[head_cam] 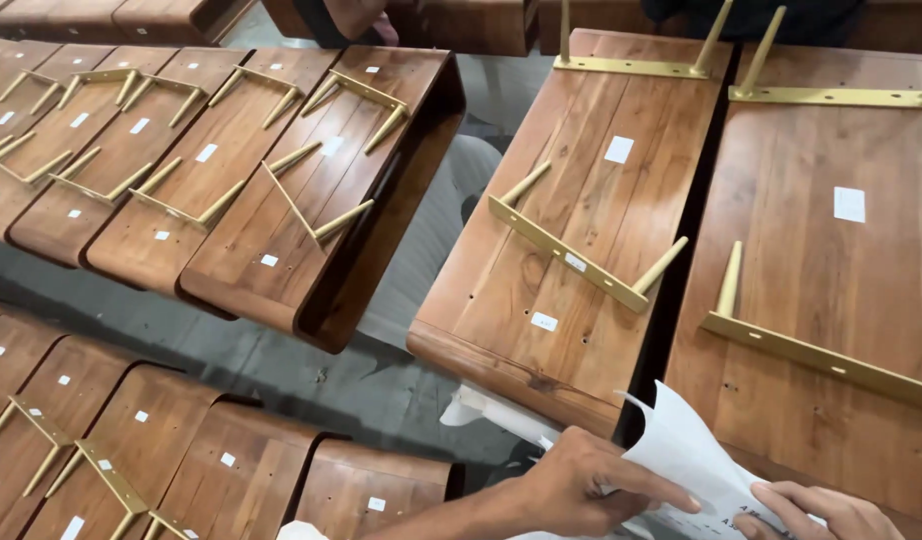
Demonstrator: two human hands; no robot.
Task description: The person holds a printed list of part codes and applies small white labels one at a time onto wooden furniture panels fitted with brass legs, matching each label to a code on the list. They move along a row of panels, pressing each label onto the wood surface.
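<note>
Head view: nearest the camera, at the bottom edge, a bundle of white paper sheets [681, 455] is held between two hands. The left hand [581, 485] is closed on the lower left part of the sheets, its fingers stretched across the paper toward the right. The right hand [816, 510] is seen only in part at the bottom right corner; its fingertips pinch the right edge of the same sheets. The paper is curled upward and hangs in front of the near edge of two wooden panels.

Just beyond the paper, a brown wooden panel [571, 270] is laid flat, with a brass bracket [581, 255] carrying two slanted brass legs fixed across it and small white stickers stuck on the wood. Beside it on the right, a second wooden panel [831, 260] is seen with another brass bracket [811, 350] near its front and one more at its far end. A dark gap runs between the two panels.

To the left, across a grey floor [381, 380], a row of curved wooden pieces [271, 220] with brass legs is lined up side by side. More such pieces [181, 450] are set at the lower left. At the far top, part of another person [346, 20] is visible.
</note>
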